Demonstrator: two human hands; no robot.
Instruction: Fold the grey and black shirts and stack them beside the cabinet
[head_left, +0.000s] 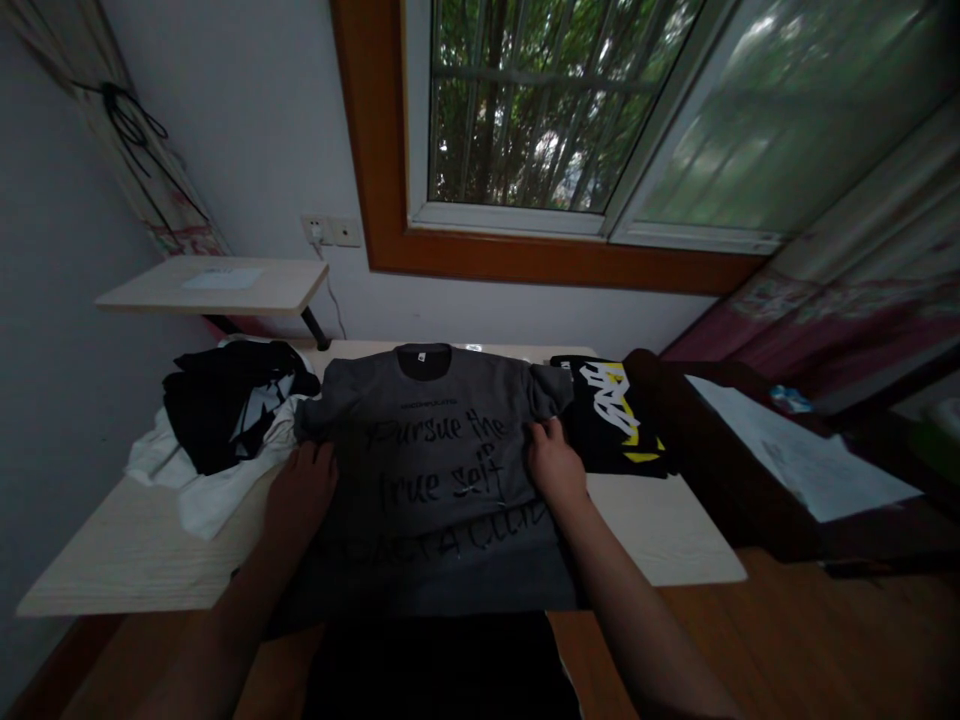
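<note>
A dark grey T-shirt (pixel 435 480) lies spread face up on the pale wooden table (pixel 675 540), its collar toward the wall and its lower edge at the table's front edge. Black lettering runs across its chest. My left hand (pixel 304 485) is at the shirt's left side below the sleeve, its fingers curled on the fabric. On the opposite side my right hand (pixel 556 465) pinches the cloth just under the right sleeve. The fingertips of both hands are partly hidden.
A heap of black and white clothes (pixel 225 410) lies at the left, below a small raised shelf (pixel 277 285). To the right sits a folded black garment (pixel 615 415) with white and yellow print. Beyond it stands a dark brown piece of furniture (pixel 675 400) with a white sheet (pixel 795 450).
</note>
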